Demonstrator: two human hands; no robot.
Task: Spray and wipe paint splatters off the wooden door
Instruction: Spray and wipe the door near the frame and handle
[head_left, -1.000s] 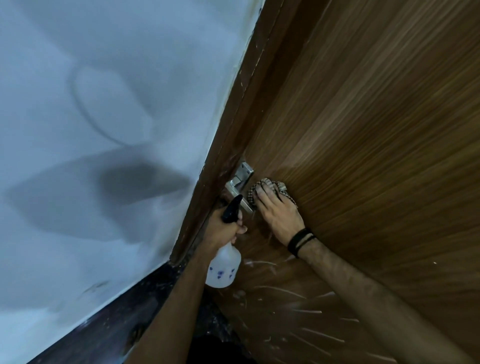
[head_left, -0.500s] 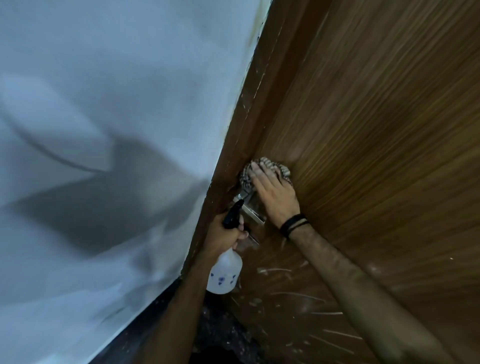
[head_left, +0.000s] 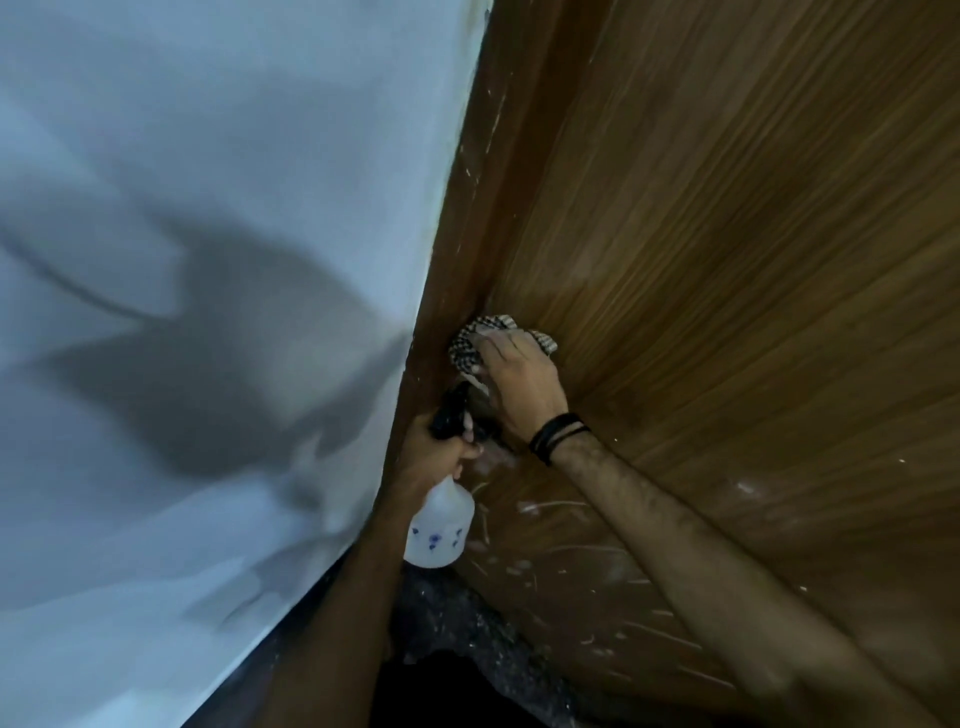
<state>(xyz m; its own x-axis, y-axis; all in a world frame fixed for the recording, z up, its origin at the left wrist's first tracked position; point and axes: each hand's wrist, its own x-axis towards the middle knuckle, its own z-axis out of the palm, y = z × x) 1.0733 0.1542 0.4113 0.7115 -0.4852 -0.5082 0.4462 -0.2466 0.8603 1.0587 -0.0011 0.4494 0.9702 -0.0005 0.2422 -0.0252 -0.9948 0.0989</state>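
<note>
The brown wooden door (head_left: 727, 218) fills the right side. White paint splatters (head_left: 545, 509) streak its lower part. My right hand (head_left: 519, 384) presses a checkered cloth (head_left: 470, 343) against the door near its left edge, above the handle, which the hand hides. My left hand (head_left: 434, 457) grips the neck of a white spray bottle (head_left: 439, 525) with a black trigger head (head_left: 451, 410), held just below the right hand and close to the door. A black band circles my right wrist.
A pale blue-white wall (head_left: 208, 208) covers the left side, meeting the dark door frame (head_left: 467, 218), which carries small white flecks. A dark speckled floor (head_left: 467, 634) shows at the bottom between my arms.
My right hand has slid the cloth upward along the door's left edge, over and past the metal handle, which is now hidden. The left hand with the bottle stayed below it.
</note>
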